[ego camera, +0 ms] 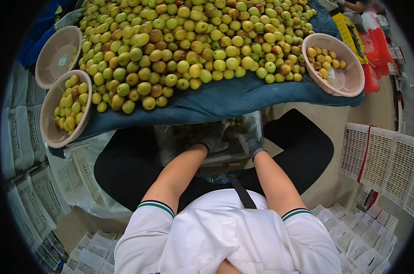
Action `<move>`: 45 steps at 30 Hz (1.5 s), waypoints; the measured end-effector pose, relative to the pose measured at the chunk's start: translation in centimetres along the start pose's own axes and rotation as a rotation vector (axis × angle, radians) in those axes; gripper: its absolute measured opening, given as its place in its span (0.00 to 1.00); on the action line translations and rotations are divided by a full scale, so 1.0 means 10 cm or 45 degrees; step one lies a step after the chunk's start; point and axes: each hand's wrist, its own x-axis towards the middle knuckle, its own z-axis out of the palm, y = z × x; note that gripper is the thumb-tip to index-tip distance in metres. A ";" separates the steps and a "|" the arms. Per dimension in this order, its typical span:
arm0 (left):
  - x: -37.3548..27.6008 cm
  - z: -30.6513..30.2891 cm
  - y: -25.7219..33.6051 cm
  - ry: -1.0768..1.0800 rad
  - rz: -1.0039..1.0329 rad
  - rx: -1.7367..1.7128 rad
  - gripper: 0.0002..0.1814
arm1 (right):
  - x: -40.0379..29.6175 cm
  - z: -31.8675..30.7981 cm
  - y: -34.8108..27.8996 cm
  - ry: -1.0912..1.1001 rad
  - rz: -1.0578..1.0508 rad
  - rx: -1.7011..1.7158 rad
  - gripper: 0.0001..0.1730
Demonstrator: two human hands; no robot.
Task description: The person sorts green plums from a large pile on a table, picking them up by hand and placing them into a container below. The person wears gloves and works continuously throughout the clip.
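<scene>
Both my hands wear grey gloves and reach into a plastic-lined crate [258, 125] under the table's front edge. My left hand [215, 140] lies low over the crate, its fingers apart and partly blurred. Beside it on the right is my right hand [250, 144], its fingertips near dark green fruit [233, 126] in the crate; whether it holds any is hidden. Above, a large heap of green, yellow and reddish jujube-like fruit [193, 44] covers the table on a blue cloth [193, 104].
Pink plastic baskets with fruit stand at the table's left [67, 109] and right [333, 65] corners; another basket [58, 56] is behind the left one. White plastic crates [381, 161] stand at the right, more at the left [73, 171]. A yellow crate [349, 36] and a person's arm [354, 6] are at the upper right.
</scene>
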 end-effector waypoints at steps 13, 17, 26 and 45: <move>0.69 0.32 -0.60 0.025 -0.246 0.427 0.44 | 0.30 0.05 0.50 0.180 -1.176 -2.166 0.37; 0.47 0.18 -0.62 0.090 -0.219 0.346 0.41 | -0.08 0.34 0.29 0.085 -1.218 -2.083 0.40; -0.38 -0.57 -1.12 0.247 -0.509 0.446 0.36 | -0.48 0.37 0.18 -0.255 -0.327 -1.985 0.35; -1.41 -1.68 0.74 1.021 0.433 0.655 0.13 | -1.32 0.17 -0.52 -0.145 -0.383 -2.255 0.20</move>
